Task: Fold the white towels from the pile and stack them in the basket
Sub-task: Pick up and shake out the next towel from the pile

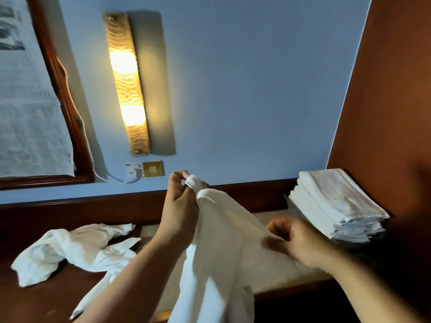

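Pile of unfolded white towels: lay crumpled at far left on the dark wooden desk top, well apart from the basket.

Left hand: was raised at centre, thumb and fingers pinching one corner of the towel. The corner was bunched above the knuckles.

Towel: hung from that pinch and draped down and across to the other hand. Its lower part ran out of view at the bottom. It was neither spread nor folded.

Right hand: sat lower and to the right, fingers curled on the towel's side edge. The exact pinch point lay in shadow.

Basket: stood at far right, only a grey rim and wall showing. A stack of folded towels rose out of it, edges fairly square.

Step in hand, as judged: finding the second corner before the first fold.

- The right hand would best slide along the hem to the neighbouring corner.
- The hem should be kept taut between both hands so the cloth hangs flat.
- Corners should then meet exactly.
- The folded size should match the stack, so the towel seats squarely on top.
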A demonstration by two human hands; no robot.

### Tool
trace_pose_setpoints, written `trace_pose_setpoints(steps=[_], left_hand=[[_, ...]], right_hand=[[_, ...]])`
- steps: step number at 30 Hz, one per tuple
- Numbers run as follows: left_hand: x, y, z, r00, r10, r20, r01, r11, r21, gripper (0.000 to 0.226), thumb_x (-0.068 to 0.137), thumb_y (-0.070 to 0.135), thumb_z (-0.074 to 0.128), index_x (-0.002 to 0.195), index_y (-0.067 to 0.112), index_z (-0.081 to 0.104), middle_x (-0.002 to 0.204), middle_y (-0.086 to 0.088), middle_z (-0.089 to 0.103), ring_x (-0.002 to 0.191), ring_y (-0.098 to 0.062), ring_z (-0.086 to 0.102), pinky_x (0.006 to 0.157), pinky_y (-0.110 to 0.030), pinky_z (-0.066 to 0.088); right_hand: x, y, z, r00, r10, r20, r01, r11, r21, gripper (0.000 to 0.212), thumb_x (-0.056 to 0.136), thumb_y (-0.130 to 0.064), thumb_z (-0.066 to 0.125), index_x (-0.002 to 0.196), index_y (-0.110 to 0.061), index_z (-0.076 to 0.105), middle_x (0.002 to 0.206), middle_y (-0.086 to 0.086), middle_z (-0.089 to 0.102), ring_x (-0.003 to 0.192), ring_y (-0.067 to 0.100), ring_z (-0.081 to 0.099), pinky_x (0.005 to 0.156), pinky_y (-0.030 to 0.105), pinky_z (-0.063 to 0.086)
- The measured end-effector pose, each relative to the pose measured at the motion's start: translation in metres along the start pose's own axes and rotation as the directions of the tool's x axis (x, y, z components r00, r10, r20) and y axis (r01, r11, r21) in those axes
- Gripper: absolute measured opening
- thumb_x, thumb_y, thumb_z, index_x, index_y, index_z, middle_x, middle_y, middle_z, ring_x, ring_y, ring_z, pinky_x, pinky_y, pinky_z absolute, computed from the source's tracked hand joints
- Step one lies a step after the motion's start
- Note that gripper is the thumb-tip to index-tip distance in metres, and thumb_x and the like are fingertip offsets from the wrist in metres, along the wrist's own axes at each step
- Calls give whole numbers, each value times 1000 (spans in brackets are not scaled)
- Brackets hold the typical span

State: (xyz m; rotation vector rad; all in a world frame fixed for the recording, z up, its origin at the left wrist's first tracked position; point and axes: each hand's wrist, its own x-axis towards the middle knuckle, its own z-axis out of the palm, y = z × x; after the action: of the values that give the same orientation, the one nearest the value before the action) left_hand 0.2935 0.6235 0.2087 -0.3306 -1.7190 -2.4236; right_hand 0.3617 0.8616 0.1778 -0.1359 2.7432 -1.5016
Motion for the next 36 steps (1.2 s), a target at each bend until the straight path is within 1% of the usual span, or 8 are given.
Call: trace_pose_setpoints(steps=[5, 8, 10, 13, 17, 22, 27, 36], left_hand=[[-6, -4, -14, 1000, 24, 18, -23, 998, -51, 25, 107, 1, 38, 92, 20, 44, 68, -2, 59, 57, -15, 50, 54, -30, 43], [-17, -10, -14, 994, 25, 108, -14, 995, -103, 24, 104, -6, 37, 95, 16, 43, 72, -8, 58, 61, -19, 52, 58, -33, 45], [-25, -11, -14, 987, 6, 163, 19, 989, -147, 25, 103, -8, 36, 96, 15, 44, 77, -15, 58, 69, -25, 58, 62, -36, 52], [-29, -12, -14, 974, 0, 227, 35, 989, -147, 25, 102, -8, 36, 98, 14, 47, 84, -19, 60, 82, -31, 62, 71, -40, 54], [-36, -14, -16, 972, -41, 233, 79, 985, -155, 13, 99, 1, 44, 96, 10, 53, 86, -15, 62, 82, -26, 58, 69, -33, 50], [-53, -23, -19, 975, -52, 214, 90, 981, -171, 50, 98, -13, 24, 75, 11, 61, 78, -9, 54, 71, -16, 53, 60, -22, 48], [-65, -37, -15, 980, 37, 196, -13, 992, -125, 31, 86, -8, 40, 69, 11, 58, 82, -13, 56, 80, -24, 51, 74, -35, 40], [-96, -49, -2, 980, -6, 199, 52, 973, -225, 47, 78, -13, 40, 103, 19, 64, 132, -10, 62, 109, -36, 58, 80, -44, 48]], right_hand=[[10, 25, 14, 913, 105, -395, 124, 850, 512, 69, 36, -76, 86, 82, -25, 79, 78, -3, 74, 69, 8, 61, 60, 21, 49], [15, 2, 21, 928, 141, -346, 190, 619, 762, 12, 88, -30, 72, 87, -18, 75, 75, 1, 72, 70, 13, 64, 56, 21, 53], [14, -15, 23, 946, 138, -293, 170, 558, 812, 24, 97, -5, 52, 91, -17, 72, 70, 2, 67, 63, 15, 59, 52, 22, 49], [3, -37, 29, 951, -69, -303, 272, 656, 704, 31, 99, -11, 52, 80, -22, 74, 73, -1, 65, 64, 12, 57, 53, 20, 45], [-17, -51, 39, 881, -384, -277, 443, 875, 196, 17, 97, -28, 55, 85, -24, 67, 81, -16, 65, 75, -2, 57, 70, 11, 42], [-42, -52, 52, 958, -287, -10, 276, 910, 308, 23, 90, -23, 43, 106, -31, 57, 87, -8, 55, 79, 10, 49, 75, 26, 40], [-56, -47, 61, 897, -443, 4, 442, 894, -75, 25, 101, -17, 50, 109, -41, 52, 95, -22, 57, 80, 4, 57, 69, 11, 41], [-46, -35, 61, 716, -478, -509, 540, 841, -32, 22, 68, -9, 90, 74, -24, 73, 78, -9, 71, 73, 14, 70, 63, 28, 56]])
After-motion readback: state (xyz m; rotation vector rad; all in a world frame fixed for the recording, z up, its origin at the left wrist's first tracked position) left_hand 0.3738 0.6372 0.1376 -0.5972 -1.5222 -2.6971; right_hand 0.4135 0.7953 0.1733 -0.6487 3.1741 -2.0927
